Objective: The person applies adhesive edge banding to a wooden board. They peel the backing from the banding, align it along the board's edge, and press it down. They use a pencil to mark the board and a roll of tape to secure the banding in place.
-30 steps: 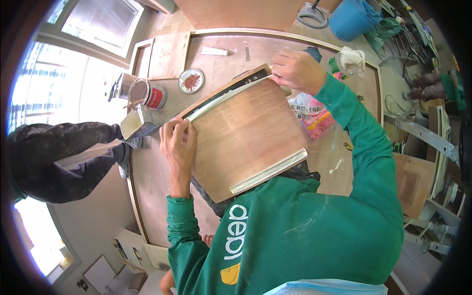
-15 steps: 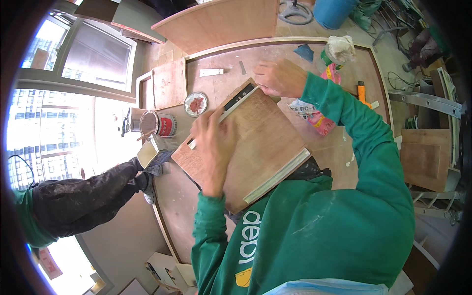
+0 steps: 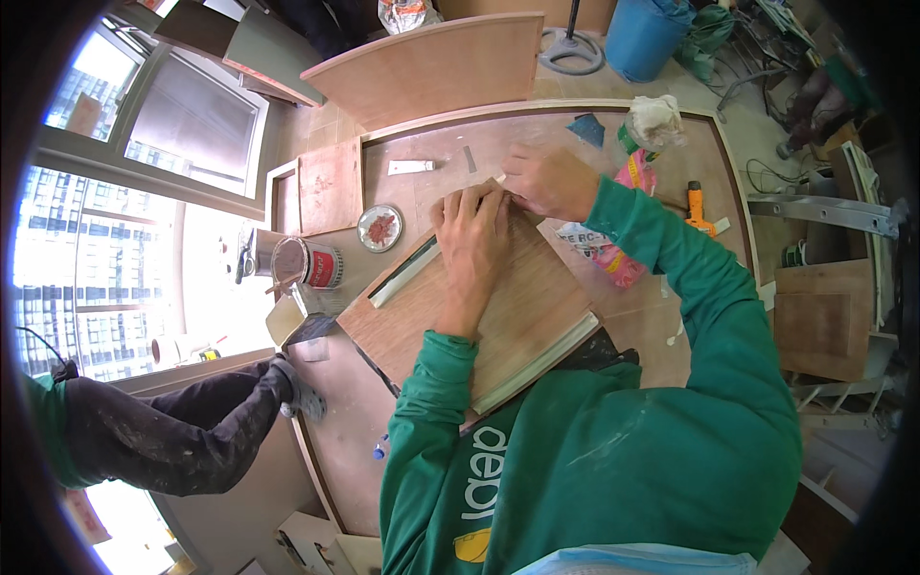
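Note:
A square wooden panel lies tilted across my lap. Pale strips run along its near and far edges; a dark gap shows beside the far strip. My left hand rests on the panel, its fingers bent over the far edge close to the top corner and covering part of the strip. Just right of it, at that corner, my right hand is closed in a pinch. Whatever its fingertips hold is hidden.
An orange-handled tool, a pink and white bag, a white tube and a round dish lie around the panel. An open paint can stands left. Another person's legs reach in there. A ladder is at right.
My left hand has slid along the far edge, up and to the right, and now meets my right hand at the corner. More of the lower strip shows. My right hand stays near the corner.

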`<state>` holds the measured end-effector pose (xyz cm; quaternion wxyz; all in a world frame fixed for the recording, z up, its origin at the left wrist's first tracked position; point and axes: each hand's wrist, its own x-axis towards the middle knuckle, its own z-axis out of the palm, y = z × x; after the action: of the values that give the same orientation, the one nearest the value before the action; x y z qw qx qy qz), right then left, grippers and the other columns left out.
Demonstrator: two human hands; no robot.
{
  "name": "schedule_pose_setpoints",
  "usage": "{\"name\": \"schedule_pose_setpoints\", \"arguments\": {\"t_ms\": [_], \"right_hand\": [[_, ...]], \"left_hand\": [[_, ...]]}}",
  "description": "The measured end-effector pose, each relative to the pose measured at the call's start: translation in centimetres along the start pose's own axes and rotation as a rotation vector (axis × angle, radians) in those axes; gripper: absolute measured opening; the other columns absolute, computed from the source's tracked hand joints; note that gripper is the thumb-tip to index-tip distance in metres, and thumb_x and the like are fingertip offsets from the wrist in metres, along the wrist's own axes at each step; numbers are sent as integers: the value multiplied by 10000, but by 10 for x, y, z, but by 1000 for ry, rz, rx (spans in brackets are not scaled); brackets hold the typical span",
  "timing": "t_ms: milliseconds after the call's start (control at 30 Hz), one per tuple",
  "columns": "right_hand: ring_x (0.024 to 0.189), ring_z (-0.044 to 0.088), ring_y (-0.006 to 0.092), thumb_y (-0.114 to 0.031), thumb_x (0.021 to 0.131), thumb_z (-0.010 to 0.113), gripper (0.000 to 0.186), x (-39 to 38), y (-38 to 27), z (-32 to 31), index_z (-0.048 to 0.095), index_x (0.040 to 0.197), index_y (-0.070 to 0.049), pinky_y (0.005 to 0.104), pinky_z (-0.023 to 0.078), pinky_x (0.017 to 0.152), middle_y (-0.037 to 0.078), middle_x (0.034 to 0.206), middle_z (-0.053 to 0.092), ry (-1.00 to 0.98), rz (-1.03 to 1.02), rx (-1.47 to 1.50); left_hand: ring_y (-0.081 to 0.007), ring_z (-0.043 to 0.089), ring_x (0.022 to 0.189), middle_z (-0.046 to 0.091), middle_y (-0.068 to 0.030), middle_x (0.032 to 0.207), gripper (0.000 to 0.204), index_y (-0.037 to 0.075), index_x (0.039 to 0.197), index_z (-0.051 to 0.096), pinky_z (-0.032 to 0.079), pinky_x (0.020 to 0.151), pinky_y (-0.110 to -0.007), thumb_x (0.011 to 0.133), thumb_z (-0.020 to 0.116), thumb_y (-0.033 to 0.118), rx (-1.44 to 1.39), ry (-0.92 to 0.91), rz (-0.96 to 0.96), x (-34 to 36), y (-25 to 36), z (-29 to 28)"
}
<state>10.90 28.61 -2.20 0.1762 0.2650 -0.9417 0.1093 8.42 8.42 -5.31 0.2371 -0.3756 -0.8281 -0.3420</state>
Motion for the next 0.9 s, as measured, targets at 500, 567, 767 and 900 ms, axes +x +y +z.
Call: {"name": "schedule_pose_setpoints", "arguments": {"t_ms": [500, 567, 767, 900], "right_hand": [[904, 649, 310, -62, 805, 819, 153, -10, -6, 25, 765, 947, -46, 446, 530, 766, 87, 867, 619, 283, 16, -26], [890, 646, 302, -56, 806, 823, 184, -15, -5, 33, 780, 984, -44, 438, 517, 770, 74, 869, 629, 339, -2, -42], [918, 665, 285, -66, 820, 859, 274, -23, -11, 41, 805, 1086, -33, 425, 490, 810, 66, 929, 692, 419, -18, -120], [950, 677, 307, -42, 887, 835, 219, -40, -7, 49, 810, 1104, -37, 440, 523, 854, 77, 953, 714, 439, 59, -74]], "left_hand": [[-269, 621, 1062, 660, -59, 1027, 117, 98, 923, 737, 438, 1053, -496, 843, 745, 182, 115, 1, 14, -1, -9, 13], [-267, 619, 1056, 659, -56, 1011, 111, 91, 897, 736, 438, 1048, -490, 839, 746, 185, 104, 24, 4, 0, -9, 15], [-267, 621, 1054, 660, -58, 1002, 118, 77, 867, 733, 431, 1062, -484, 857, 749, 194, 69, 34, -42, 3, -11, 13], [-268, 622, 1065, 660, -60, 1013, 125, 76, 903, 737, 427, 1076, -489, 871, 742, 197, 88, 26, -53, -1, -14, 13]]}}
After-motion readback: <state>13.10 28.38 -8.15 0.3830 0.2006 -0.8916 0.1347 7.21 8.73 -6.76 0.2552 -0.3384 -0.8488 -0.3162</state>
